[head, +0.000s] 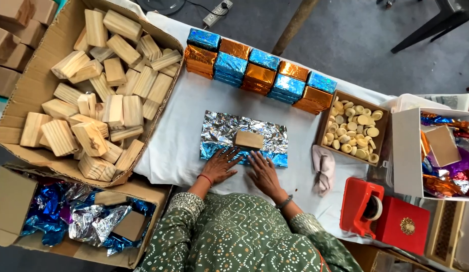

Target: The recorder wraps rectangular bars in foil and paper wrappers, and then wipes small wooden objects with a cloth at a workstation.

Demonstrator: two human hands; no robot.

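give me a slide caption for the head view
Both hands, left hand and right hand, press flat a silver foil sheet bearing a wooden block.

foil sheet (244, 138): crinkled metallic foil, mirror-silver, blue edge, under both palms
block on foil (248, 139): bare wood, matt, smooth-sawn
left hand (220, 164): flat on foil's 6 o'clock edge
right hand (263, 171): same, beside it
wrapped blocks (259, 74): glossy foil, blue and orange, 12 o'clock
wood blocks (98, 95): raw pale timber, visible grain, 10 o'clock
carton (23, 95): brown corrugated cardboard, matt
table cover (179, 136): white cloth, matt
tape dispenser (362, 206): red glossy plastic, 4 o'clock
round pieces (353, 132): cream, matt, material unclear
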